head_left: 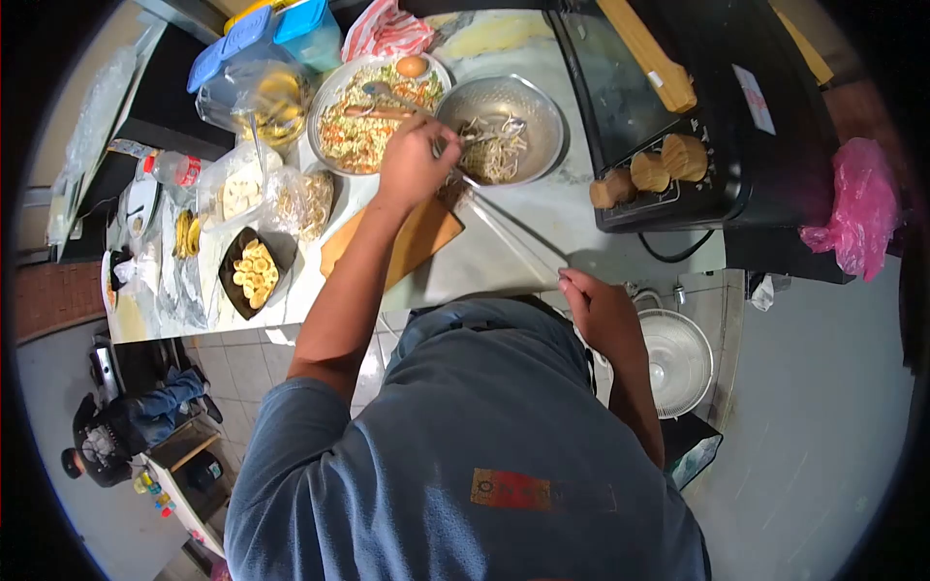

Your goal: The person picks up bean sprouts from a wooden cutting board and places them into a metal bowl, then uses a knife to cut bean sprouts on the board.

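Note:
My left hand (418, 160) is closed at the left rim of a round metal pan (547, 107) with bean sprouts (499, 155) inside. Its fingertips are pinched close to the sprouts, and what they hold is too small to make out. From the pan a long pale metal handle (513, 232) slants towards me, and the fingers of my right hand (591, 305) close round its end at the counter's front edge. Behind my left hand stands a wide plate (316, 121) of chopped vegetables (354, 136) with a brown egg (412, 66) on it. Under my left forearm lies a wooden cutting board (421, 242).
A black toaster oven (717, 184) with wooden knobs fills the right. On the left are a bag of sprouts (308, 203), a dark dish (232, 281) of sliced yellow pieces (254, 273) and a bottle (177, 168). A white fan (678, 358) stands below; another person (116, 431) is at lower left.

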`<action>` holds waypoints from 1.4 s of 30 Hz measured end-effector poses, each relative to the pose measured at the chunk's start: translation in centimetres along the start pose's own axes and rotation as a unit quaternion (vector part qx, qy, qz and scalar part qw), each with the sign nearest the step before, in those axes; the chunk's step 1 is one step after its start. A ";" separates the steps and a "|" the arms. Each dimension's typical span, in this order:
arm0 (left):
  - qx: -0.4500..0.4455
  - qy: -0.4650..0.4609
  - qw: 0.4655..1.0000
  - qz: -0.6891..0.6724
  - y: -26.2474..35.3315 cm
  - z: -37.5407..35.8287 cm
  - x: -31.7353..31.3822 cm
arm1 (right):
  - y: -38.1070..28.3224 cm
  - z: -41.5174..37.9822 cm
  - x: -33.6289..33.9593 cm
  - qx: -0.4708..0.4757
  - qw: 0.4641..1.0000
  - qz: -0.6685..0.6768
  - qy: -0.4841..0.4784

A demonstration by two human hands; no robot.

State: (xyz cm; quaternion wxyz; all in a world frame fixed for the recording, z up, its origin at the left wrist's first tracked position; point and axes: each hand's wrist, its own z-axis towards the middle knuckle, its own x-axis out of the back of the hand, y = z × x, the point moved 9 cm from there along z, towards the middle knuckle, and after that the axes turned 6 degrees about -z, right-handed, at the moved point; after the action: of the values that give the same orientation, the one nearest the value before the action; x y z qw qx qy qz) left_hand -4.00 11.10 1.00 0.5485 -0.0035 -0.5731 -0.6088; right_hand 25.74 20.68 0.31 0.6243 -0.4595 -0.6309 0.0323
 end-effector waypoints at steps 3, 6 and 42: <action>-0.041 -0.003 0.999 0.015 0.2 0.3 -1.0 | 0.4 -0.6 0.2 -0.036 0.999 0.000 -0.023; -0.014 0.000 1.000 0.007 0.1 -0.1 -0.5 | 0.6 -0.6 0.4 -0.038 0.999 0.004 -0.029; 0.186 0.062 0.964 0.181 -8.6 -16.6 8.6 | -3.1 5.6 -3.0 0.073 0.987 0.028 -0.138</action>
State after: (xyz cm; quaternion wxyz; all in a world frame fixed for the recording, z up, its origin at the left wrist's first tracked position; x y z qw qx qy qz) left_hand -2.86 -8.52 -5.23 0.6753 0.0325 -0.6307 -0.3810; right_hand 18.94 20.01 -1.28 0.5618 -0.4208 -0.6943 0.1588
